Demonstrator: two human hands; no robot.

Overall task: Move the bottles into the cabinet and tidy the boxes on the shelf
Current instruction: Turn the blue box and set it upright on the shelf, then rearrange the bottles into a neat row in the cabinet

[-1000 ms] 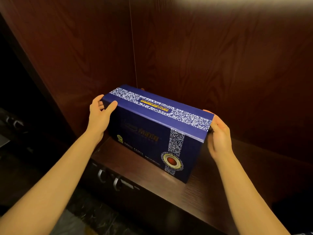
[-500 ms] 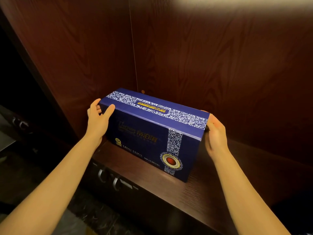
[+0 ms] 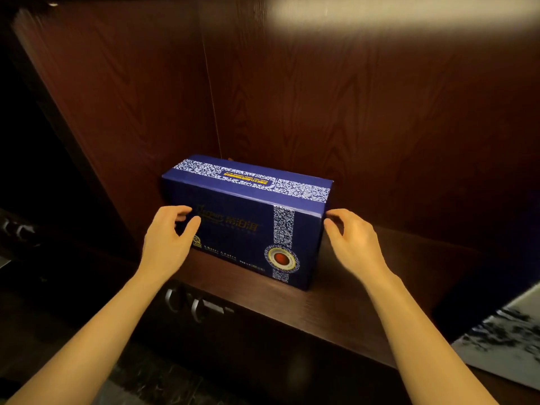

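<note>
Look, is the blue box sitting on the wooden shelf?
Yes, the blue box rests flat on the wooden shelf, near the back corner.

The box (image 3: 248,220) is sitting on the shelf (image 3: 336,311), pushed into the left rear corner against the back panel (image 3: 380,112). The left hand (image 3: 168,241) is hovering before its left end; the right hand (image 3: 355,244) is hovering beside its right end. Cabinet handles (image 3: 187,305) are lying below the shelf edge.
</note>
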